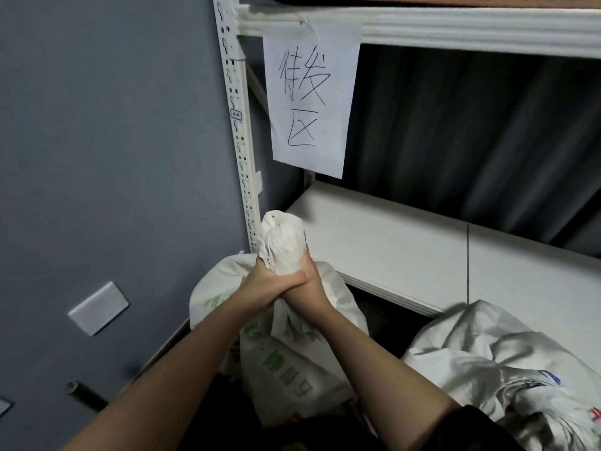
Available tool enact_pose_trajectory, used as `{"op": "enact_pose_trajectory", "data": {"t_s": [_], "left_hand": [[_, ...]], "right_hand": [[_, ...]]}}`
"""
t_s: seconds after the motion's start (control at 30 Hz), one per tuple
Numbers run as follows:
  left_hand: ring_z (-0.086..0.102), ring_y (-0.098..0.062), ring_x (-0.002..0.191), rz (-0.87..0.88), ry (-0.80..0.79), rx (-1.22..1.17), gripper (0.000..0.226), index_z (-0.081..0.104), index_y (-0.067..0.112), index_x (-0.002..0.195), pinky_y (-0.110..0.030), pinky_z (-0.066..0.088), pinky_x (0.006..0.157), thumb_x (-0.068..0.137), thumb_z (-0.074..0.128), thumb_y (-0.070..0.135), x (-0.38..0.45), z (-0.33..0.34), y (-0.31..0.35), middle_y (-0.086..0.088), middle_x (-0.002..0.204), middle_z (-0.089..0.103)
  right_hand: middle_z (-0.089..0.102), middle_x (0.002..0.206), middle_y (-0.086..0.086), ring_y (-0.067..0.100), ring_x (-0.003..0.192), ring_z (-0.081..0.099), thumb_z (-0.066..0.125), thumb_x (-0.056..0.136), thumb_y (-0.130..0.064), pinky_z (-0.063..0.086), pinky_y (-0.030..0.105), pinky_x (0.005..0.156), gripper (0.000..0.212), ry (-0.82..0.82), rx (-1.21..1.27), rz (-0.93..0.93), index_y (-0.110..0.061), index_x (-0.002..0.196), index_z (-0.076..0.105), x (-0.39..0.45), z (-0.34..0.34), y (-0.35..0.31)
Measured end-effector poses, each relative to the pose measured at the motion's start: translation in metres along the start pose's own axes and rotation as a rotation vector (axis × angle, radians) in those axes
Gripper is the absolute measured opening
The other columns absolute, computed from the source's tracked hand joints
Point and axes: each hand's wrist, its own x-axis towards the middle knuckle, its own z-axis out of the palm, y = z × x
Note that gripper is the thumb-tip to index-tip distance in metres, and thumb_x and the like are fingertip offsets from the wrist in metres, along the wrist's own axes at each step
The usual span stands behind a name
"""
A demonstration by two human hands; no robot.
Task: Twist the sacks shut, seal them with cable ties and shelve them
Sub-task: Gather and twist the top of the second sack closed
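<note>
Two hands, left hand (pixel 260 281) and right hand (pixel 307 279), clench the white sack (pixel 283 245) at its gathered neck; the soft cloth likely bunches easily there.

1. A white paper sign (pixel 311 99) hanging from the upper shelf beam (pixel 455 27), near its left end, bears the handwritten black characters 待发区
2. A small label (pixel 236 115) on the perforated upright (pixel 242 151) carries blue writing, too small to read
3. Green print (pixel 286 372) on the sack (pixel 292 379) is unreadable
</note>
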Motion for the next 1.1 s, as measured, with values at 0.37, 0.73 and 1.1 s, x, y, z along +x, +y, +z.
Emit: {"op": "enact_pose_trajectory", "data": {"t_s": [0.37, 0.73, 1.1], "left_hand": [[0.066, -0.021, 0.104, -0.033, 0.193, -0.304, 0.060, 0.060, 0.011, 0.124, -0.043, 0.049, 0.099, 0.070, 0.082, 0.028, -0.018, 0.006, 0.023, -0.005, 0.112, 0.070], [0.065, -0.023, 0.103, -0.088, 0.263, -0.387, 0.037, 0.058, 0.009, 0.120, -0.039, 0.050, 0.096, 0.084, 0.067, 0.010, -0.013, 0.020, 0.033, -0.007, 0.111, 0.068], [0.059, -0.022, 0.115, -0.098, 0.217, -0.352, 0.052, 0.050, 0.011, 0.131, -0.040, 0.044, 0.105, 0.083, 0.070, 0.012, -0.011, 0.019, 0.017, -0.006, 0.123, 0.062]], "right_hand": [[0.041, 0.138, -0.001, 0.019, 0.132, 0.038, 0.072, 0.071, -0.044, 0.032, 0.035, 0.109, 0.089, -0.157, -0.473, -0.021, -0.015, 0.141, 0.025, -0.012, -0.021, -0.011], [0.054, 0.117, 0.004, 0.024, 0.116, 0.051, 0.064, 0.079, -0.044, 0.038, 0.040, 0.099, 0.059, 0.035, -0.613, 0.062, -0.011, 0.121, 0.039, -0.019, -0.008, 0.001], [0.048, 0.125, 0.005, 0.027, 0.121, 0.043, 0.062, 0.083, -0.041, 0.032, 0.038, 0.099, 0.058, -0.012, -0.588, 0.072, -0.010, 0.127, 0.041, -0.018, -0.010, 0.012]]}}
